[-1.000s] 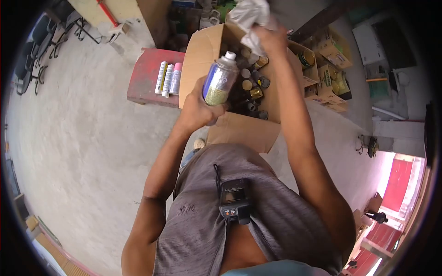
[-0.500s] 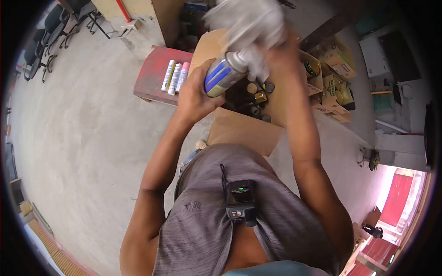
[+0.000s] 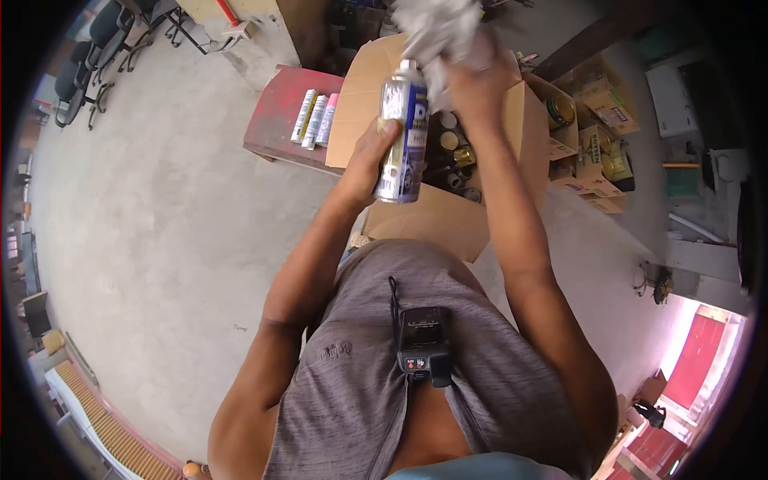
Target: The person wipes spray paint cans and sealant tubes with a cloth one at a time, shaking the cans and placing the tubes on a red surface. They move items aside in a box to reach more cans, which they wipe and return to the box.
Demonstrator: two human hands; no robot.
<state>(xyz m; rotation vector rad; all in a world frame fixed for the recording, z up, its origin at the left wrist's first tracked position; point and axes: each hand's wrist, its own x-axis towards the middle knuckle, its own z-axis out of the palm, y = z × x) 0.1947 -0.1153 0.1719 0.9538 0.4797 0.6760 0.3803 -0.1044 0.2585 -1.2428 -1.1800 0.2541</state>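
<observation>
My left hand (image 3: pixel 374 158) is wrapped round a spray can (image 3: pixel 405 136) with a silver and blue label, held upright over the near side of an open cardboard box (image 3: pixel 432 212). A crumpled grey-white rag (image 3: pixel 438 32) is in my right hand (image 3: pixel 478 84), blurred by motion, just above and beside the can's white top. Inside the box, below my hands, stand several cans and jars (image 3: pixel 452 142), partly hidden by the spray can and my right forearm.
Several spray cans (image 3: pixel 316 120) lie on a red table (image 3: pixel 276 108) left of the box. Cartons holding tins (image 3: pixel 596 156) stand to the right. Office chairs (image 3: pixel 104 40) are at the far left, and a pillar (image 3: pixel 260 36) rises behind the table.
The spray can has turned from tilted to upright, showing more of its label, and sits slightly farther right. The rag has lifted off the can's top, upward.
</observation>
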